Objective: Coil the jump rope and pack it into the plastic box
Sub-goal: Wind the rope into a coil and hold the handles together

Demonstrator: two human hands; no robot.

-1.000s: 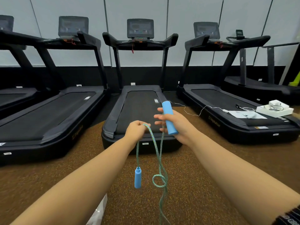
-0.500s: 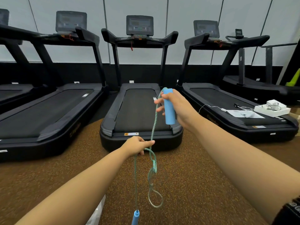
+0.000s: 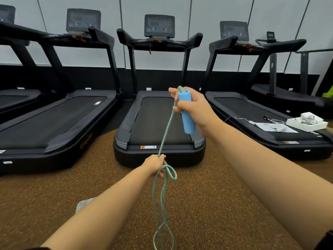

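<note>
Fingers: right hand [image 3: 196, 109] wrapped round the blue foam handle [image 3: 187, 116]; left hand [image 3: 155, 165] pinching the jump rope [image 3: 166, 129].
Rope axis: taut, steep, from the farther, higher right hand down to the nearer left hand.
Slack: loops [image 3: 162, 204] hang below the left hand, uncoiled.

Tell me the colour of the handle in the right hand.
Plain light blue. The head view shows the handle gripped in the right hand.

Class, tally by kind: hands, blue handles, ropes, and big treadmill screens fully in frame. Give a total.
Hands: 2, left hand, right hand
Blue handle: 1
Rope: 1
Big treadmill screens: 3
Total: 7
</note>
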